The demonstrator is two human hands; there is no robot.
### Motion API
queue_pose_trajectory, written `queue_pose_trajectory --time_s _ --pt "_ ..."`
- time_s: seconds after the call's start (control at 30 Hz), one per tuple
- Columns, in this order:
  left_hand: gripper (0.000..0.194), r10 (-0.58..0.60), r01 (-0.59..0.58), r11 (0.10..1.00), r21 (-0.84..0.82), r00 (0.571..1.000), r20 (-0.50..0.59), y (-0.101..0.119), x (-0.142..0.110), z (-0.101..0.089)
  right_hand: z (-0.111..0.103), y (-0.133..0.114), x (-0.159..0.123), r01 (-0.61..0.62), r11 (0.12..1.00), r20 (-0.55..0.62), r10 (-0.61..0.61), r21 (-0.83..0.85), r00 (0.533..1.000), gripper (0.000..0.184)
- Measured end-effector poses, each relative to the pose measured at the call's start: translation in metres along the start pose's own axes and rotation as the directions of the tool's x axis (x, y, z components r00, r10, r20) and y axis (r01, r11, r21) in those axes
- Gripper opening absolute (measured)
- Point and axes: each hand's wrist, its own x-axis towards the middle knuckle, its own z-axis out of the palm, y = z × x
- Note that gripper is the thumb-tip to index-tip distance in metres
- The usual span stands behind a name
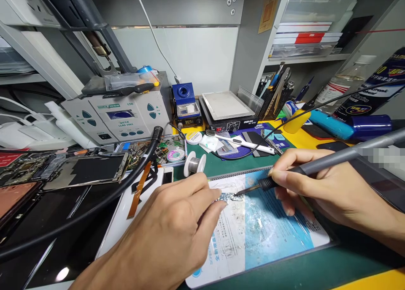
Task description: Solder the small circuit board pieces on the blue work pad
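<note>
Small circuit board [231,196] is pinched between left hand's [186,218] fingertips; right hand [303,182] grips soldering iron [268,183] (dark, pointed).

Looks out from the wearer's head, forward and steeply down onto a green mat [284,266] along the bottom of the frame. Sits very near the left hand [180,222], large at lower centre, and a little farther from the right hand [329,184], at right. Takes in the printed sheet [268,231] at a slant, below centre. Reaches past the grey machine [123,117], left of centre, to the white back panel [196,58] at upper centre.
</note>
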Motion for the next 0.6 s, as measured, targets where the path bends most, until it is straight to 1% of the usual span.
queue_pose_trajectory --time_s 0.17,0.3,0.47,0.6 --pt "0.017 0.008 -0.008 1.0 -0.006 1.0 -0.003 0.001 0.0 0.0003 -0.0016 0.0016 -0.0009 0.006 1.0 0.008 -0.006 -0.012 1.0 0.022" --pt "0.017 0.004 -0.004 1.0 -0.008 1.0 -0.006 0.0005 -0.0004 0.0003 -0.0009 0.0017 0.0004 0.013 0.998 -0.015 -0.013 -0.057 1.0 0.021" --pt "0.017 -0.007 0.007 1.0 -0.007 1.0 -0.01 -0.0001 -0.001 0.0004 -0.001 0.0001 -0.0013 0.06 0.988 0.001 -0.06 -0.141 0.998 0.018" --pt "0.017 -0.001 0.001 1.0 0.004 1.0 -0.006 -0.0006 0.0 0.0011 -0.0023 -0.0017 -0.0042 0.093 0.98 0.009 -0.093 -0.177 0.996 0.014"
